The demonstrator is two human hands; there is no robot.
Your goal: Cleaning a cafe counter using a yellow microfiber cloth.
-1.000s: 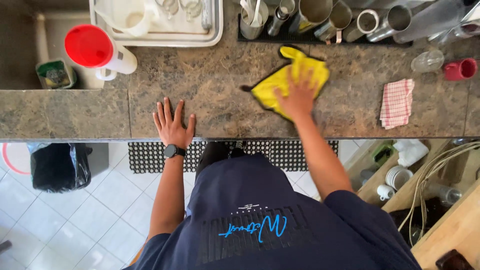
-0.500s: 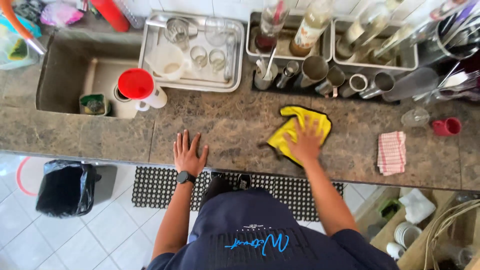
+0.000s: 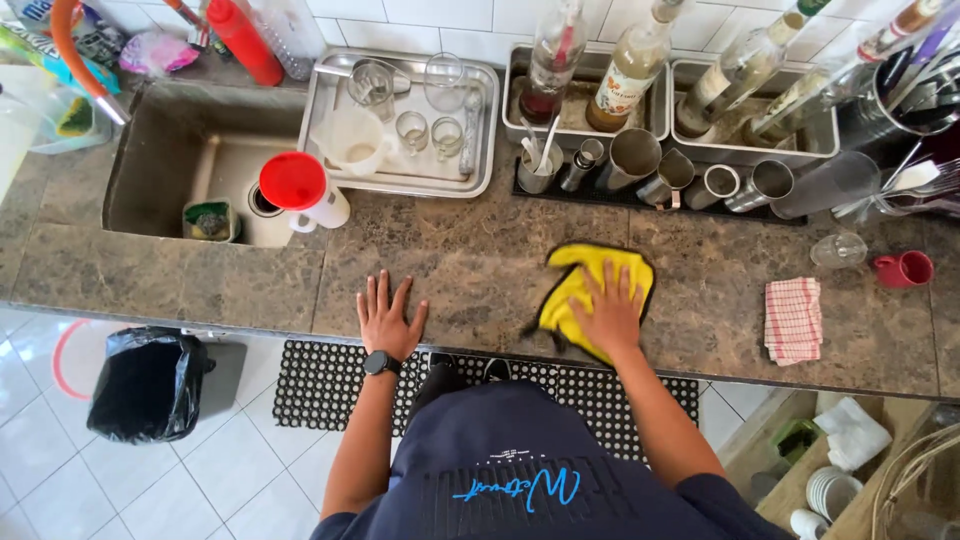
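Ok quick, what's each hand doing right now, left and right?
Left hand: open, fingers spread, flat on the stone counter, holding nothing.
Right hand: open, pressed flat on the yellow cloth.

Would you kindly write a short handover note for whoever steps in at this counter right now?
Left hand: flat on the stone counter, fingers spread, holding nothing.
Right hand: pressed flat on the yellow cloth, which lies crumpled on the counter below the row of metal cups.
Done: cannot be judged; no spill shows.
Left: likely the counter towards the sink and around the checked cloth.
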